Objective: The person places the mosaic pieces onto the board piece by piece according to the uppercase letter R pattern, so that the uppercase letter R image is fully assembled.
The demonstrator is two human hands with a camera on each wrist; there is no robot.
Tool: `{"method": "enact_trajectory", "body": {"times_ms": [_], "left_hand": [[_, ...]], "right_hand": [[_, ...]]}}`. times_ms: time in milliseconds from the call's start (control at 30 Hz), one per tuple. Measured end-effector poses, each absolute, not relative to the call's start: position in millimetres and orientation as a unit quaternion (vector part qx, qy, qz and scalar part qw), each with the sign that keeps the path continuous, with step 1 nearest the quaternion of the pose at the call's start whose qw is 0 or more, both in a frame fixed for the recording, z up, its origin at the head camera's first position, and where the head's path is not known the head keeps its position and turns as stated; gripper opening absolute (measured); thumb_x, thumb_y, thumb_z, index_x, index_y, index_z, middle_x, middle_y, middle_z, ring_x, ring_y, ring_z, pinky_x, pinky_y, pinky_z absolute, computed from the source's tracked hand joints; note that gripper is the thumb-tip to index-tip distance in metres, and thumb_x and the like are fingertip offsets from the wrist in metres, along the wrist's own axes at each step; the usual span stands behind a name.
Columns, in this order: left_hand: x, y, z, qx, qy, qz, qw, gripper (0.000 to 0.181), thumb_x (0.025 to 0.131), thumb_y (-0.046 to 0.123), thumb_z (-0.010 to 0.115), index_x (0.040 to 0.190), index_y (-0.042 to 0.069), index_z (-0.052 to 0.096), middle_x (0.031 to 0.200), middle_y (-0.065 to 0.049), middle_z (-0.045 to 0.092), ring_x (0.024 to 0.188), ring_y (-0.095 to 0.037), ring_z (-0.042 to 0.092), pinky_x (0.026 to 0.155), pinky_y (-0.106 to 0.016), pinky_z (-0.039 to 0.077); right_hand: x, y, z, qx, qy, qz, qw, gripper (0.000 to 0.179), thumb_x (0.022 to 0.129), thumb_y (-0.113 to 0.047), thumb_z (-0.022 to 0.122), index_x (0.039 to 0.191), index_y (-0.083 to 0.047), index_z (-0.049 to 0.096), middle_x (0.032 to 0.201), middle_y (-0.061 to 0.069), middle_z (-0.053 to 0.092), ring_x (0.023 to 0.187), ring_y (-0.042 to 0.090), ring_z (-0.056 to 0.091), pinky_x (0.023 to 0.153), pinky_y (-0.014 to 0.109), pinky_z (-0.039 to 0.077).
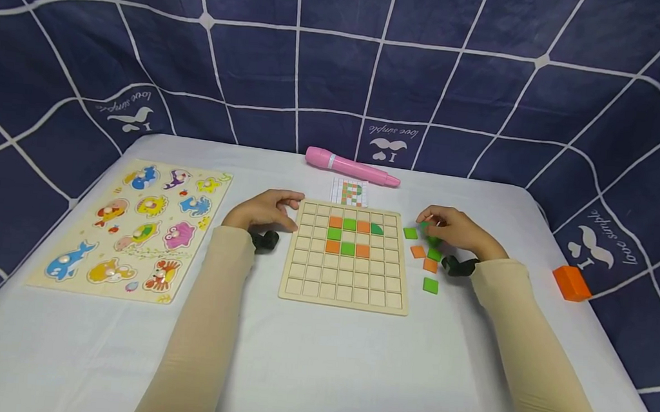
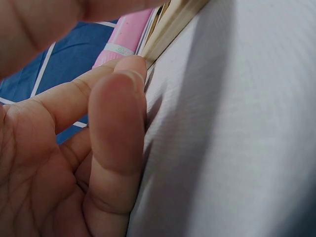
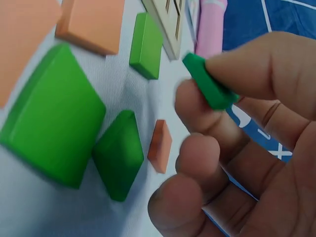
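Head view: worn overhead, facing forward and down; widest and farthest, taking in the white table [image 1: 352,363], both sleeves [image 1: 218,313] and the navy cloth [image 1: 335,70] behind.
Left wrist view: very near, low, image turned sideways; looks along the left hand [image 1: 262,210] toward the grid board [image 1: 343,306].
Right wrist view: near, likewise turned; looks past loose tiles [image 3: 54,118] and the right hand [image 1: 458,230].
Common to all three: grid board, pink stick [image 1: 356,168], navy cloth.
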State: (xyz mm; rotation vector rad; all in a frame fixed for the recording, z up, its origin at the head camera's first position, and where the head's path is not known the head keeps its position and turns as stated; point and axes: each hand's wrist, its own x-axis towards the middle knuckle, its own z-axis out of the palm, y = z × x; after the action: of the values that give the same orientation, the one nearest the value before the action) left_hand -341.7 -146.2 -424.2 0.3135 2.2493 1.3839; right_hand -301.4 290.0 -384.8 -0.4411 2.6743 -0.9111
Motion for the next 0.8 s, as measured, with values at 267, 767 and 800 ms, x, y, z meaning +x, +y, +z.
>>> {"method": "enact_trajectory", "body": {"times_ms": [267,767,800], "left_hand": [[-341.6,-146.2,-424.6,0.114,0.820,0.509,0.235,0.090,0.081,-0.005,0.086,0.162,0.002,0.046,0.132,-0.014,0.054,0.088,-0.018,0.049,0.074,-0.022,0.042],[-342.6,-146.1,-425.2,0.113,0.816,0.514,0.238,0.091,0.081,-0.006,0.086,0.162,0.001,0.046,0.131,-0.013,0.054,0.087,-0.017,0.050,0.075,-0.021,0.042],[-342.3,-146.1,-424.9,0.113,0.816,0.514,0.239,0.091,0.081,-0.006,0.086,0.163,0.001,0.046,0.131,-0.013,0.054,0.087,-0.017,0.050,0.075,-0.021,0.042]], "right_hand": [[-293.7,279.6,-385.1,-0.144,0.896,-0.384,0.171,0.026,0.100,-0.004,0.070,0.123,0.006,0.068,0.083,0.003,0.064,0.075,0.018,0.054,0.064,0.028,0.047],[-288.0,248.2,-396.3,-0.180,0.872,-0.414,0.191,0.021,0.100,-0.008,0.077,0.116,0.004,0.070,0.076,0.008,0.067,0.064,0.016,0.052,0.059,0.026,0.040],[-287.8,246.7,-397.4,-0.183,0.870,-0.416,0.190,0.020,0.099,-0.007,0.077,0.115,0.004,0.071,0.076,0.008,0.066,0.063,0.015,0.051,0.059,0.025,0.039]]}}
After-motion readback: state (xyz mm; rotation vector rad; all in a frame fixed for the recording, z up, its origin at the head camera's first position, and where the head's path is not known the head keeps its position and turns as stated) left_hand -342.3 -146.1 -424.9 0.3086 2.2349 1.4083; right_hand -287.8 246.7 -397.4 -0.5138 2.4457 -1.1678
